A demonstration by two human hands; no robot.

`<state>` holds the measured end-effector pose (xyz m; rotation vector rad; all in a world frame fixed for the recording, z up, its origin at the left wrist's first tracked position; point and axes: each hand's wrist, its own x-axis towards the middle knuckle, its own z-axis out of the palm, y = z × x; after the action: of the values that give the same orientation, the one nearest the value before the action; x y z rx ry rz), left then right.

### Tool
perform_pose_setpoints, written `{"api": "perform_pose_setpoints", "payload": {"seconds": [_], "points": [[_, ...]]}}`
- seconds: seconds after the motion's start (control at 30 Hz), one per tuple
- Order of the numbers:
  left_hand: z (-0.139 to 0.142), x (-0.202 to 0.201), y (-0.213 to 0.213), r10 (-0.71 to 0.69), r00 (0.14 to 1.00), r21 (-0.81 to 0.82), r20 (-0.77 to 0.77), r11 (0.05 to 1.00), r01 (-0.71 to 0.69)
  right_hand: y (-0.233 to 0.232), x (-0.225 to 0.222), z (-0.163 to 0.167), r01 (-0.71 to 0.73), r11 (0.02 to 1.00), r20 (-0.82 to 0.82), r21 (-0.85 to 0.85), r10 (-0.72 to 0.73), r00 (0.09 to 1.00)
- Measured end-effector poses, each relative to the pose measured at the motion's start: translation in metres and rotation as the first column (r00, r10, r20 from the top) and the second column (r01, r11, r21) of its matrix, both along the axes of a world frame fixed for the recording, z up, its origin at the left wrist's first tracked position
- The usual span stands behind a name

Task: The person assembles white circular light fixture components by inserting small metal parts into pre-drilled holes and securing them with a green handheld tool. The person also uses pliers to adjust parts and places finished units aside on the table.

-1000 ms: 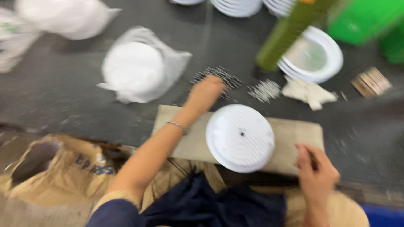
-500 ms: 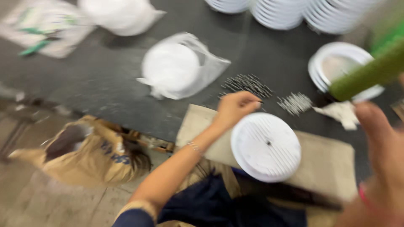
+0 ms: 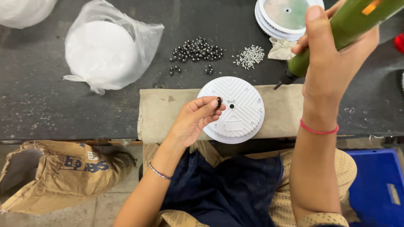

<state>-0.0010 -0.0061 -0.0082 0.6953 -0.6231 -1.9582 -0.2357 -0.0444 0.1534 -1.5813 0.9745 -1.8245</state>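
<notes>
Left hand (image 3: 191, 122) now back from pile, pinching dark plug (image 3: 219, 101) over white disc (image 3: 231, 109); right hand (image 3: 332, 54) grips green driver (image 3: 336, 31); bagged discs (image 3: 105, 54) at 10 o'clock.

The green cylindrical power screwdriver (image 3: 336, 38) runs off the top edge, so its upper end is out of sight, and the right hand (image 3: 332, 59) wraps over its middle. The stack of white round plates (image 3: 269, 21) is cut by the same edge. The tiny dark part (image 3: 219, 101) pinched in the left hand's fingers (image 3: 208, 107) is too small to identify. The blue plastic crate (image 3: 378, 189) is cropped at the corner.
</notes>
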Motion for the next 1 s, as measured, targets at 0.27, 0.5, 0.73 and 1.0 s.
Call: {"api": "perform_pose_setpoints", "payload": {"seconds": [0.27,0.5,0.73,1.0], "points": [[0.002,-0.012,0.011,0.191,0.944,-0.261,0.27,0.958,-0.119,-0.01,-0.05,-0.048,0.19,0.982,0.046,0.025,-0.191,0.981],[0.021,-0.04,0.008,0.833,0.253,-0.868,0.492,0.451,0.206,0.009,-0.082,-0.06,0.275,0.96,0.042,0.059,-0.277,0.96],[0.011,-0.065,-0.011,0.839,0.231,-0.846,0.492,0.398,0.355,0.021,-0.094,-0.066,0.289,0.953,0.044,0.088,-0.293,0.955],[0.002,-0.07,-0.011,0.842,0.233,-0.841,0.486,0.378,0.387,0.019,-0.108,-0.073,0.298,0.951,0.018,0.087,-0.301,0.954]]}}
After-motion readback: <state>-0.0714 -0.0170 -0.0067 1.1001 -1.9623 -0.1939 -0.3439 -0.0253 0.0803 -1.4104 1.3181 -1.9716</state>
